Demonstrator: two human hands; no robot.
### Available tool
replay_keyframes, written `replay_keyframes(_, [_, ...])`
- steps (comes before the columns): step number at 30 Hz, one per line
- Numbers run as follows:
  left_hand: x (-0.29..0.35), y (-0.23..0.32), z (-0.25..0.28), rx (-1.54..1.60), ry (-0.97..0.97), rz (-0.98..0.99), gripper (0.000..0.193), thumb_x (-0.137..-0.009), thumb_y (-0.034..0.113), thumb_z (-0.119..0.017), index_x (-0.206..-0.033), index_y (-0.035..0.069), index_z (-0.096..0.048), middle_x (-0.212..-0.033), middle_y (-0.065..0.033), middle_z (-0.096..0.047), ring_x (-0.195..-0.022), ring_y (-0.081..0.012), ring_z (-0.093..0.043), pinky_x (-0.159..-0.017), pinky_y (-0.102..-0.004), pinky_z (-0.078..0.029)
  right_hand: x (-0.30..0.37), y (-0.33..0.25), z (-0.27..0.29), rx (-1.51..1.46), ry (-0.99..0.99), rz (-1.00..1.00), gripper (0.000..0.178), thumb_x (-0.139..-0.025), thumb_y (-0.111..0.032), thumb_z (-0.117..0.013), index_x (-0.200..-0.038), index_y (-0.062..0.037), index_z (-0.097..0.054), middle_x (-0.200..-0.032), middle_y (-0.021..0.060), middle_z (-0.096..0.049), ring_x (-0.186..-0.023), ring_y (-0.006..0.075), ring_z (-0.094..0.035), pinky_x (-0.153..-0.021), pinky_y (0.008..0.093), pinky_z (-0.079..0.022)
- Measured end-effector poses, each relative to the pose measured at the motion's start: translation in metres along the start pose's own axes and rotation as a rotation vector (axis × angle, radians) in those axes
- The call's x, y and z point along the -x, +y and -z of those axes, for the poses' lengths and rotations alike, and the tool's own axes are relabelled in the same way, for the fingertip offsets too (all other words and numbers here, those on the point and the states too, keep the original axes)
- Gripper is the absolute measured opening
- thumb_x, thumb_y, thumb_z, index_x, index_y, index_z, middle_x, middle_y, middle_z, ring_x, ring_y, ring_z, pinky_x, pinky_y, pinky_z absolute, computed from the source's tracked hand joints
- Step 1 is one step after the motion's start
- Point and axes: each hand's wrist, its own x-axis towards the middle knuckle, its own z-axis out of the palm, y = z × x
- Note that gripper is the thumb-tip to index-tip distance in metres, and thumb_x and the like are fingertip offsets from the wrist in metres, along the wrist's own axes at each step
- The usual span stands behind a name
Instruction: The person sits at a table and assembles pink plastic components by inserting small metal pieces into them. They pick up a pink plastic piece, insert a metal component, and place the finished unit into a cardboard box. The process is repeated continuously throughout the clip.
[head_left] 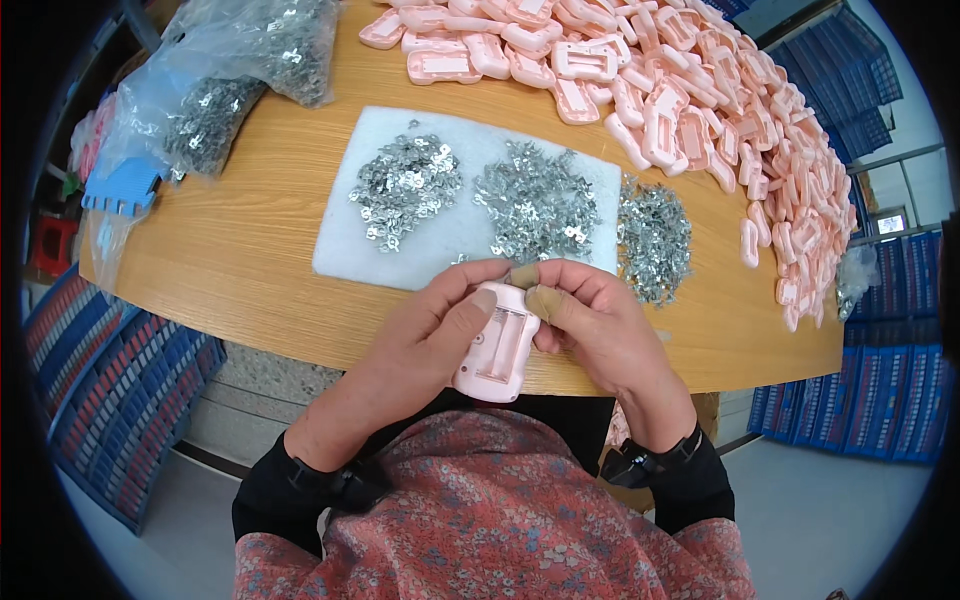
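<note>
Gripped near the table's (250,300) near edge between the left hand (420,330) and the right hand (600,320), both closed on its sides, the pink plastic housing (497,345) is judged light, stiff and smooth (probably slippery), best held by its edges, while metal clip heaps (535,205) on a white pad (340,240) lie farther off.

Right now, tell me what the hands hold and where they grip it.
Both hands hold one pink plastic casing by its upper end, open side up.

Wooden table (250,250); white foam pad (460,235), pink casings (700,110), metal clips (655,240), clear bags (230,80).
</note>
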Motion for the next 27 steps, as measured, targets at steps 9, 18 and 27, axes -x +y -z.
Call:
replay_keyframes(9, [-0.004,0.01,-0.004,-0.561,0.045,-0.24,0.04,-0.09,0.012,-0.065,-0.126,-0.003,-0.057,-0.095,-0.0133,-0.06,-0.074,-0.0172,-0.062,-0.066,-0.0319,-0.051,0.003,0.007,0.001,0.061,0.0,0.014,0.023,-0.099,-0.017,-0.061,-0.115,0.0,-0.061,-0.092,-0.0004,-0.064,-0.07,0.0047,-0.055,-0.064,0.0189,-0.046])
replay_keyframes(18, [-0.004,0.016,-0.002,-0.276,-0.026,0.008,0.027,-0.096,0.013,-0.053,-0.118,0.0,-0.058,-0.091,-0.0107,-0.061,-0.072,-0.0159,-0.059,-0.065,-0.0301,-0.049,0.008,-0.002,-0.003,-0.022,0.041,0.156,0.019,-0.099,-0.012,-0.059,-0.115,-0.0012,-0.059,-0.086,-0.0021,-0.06,-0.07,0.0038,-0.055,-0.062,0.0188,-0.047])
replay_keyframes(27, [-0.002,0.012,0.011,0.428,-0.138,0.246,0.035,-0.096,0.027,-0.06,-0.118,0.0,-0.056,-0.092,-0.0067,-0.062,-0.069,-0.0112,-0.056,-0.058,-0.0229,-0.043,-0.001,0.007,-0.006,0.268,-0.013,0.392,0.03,-0.089,-0.002,-0.068,-0.119,-0.0017,-0.063,-0.076,-0.0047,-0.05,-0.067,0.0026,-0.045,-0.06,0.0199,-0.041])
